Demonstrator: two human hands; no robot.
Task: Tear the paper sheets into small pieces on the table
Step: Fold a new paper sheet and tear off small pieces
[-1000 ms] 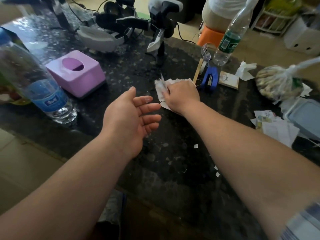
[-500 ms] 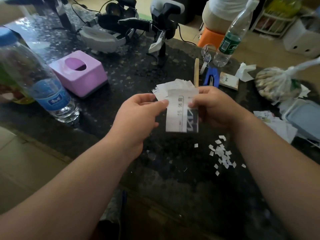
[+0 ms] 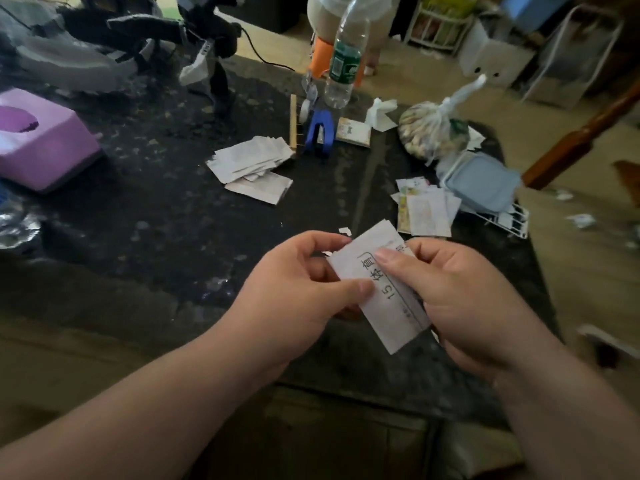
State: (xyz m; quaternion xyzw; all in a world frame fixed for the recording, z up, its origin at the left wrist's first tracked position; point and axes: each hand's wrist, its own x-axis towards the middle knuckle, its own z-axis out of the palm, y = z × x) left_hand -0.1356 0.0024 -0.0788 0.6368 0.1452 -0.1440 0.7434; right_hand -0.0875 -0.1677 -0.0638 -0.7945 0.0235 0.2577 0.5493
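A white paper slip [image 3: 381, 292] with black printed characters is held above the near edge of the dark table [image 3: 166, 216]. My left hand [image 3: 294, 292] pinches its left edge between thumb and fingers. My right hand [image 3: 464, 296] pinches the right side, its thumb lying across the print. A loose pile of white paper sheets [image 3: 251, 164] lies further back on the table. A second small stack of papers [image 3: 427, 211] sits to the right. A few tiny scraps [image 3: 344, 231] show just beyond my fingers.
A purple tissue box [image 3: 41, 140] stands at the left. A blue stapler [image 3: 320, 133], a wooden stick [image 3: 293, 121] and a clear bottle [image 3: 343, 64] are behind the pile. A tied plastic bag [image 3: 433, 133] and a blue lidded box [image 3: 481, 181] sit at the right.
My right hand lifted one slip from the pile, and my left hand came in to grip it. Both hands have since drawn the slip nearer and to the right, tilted.
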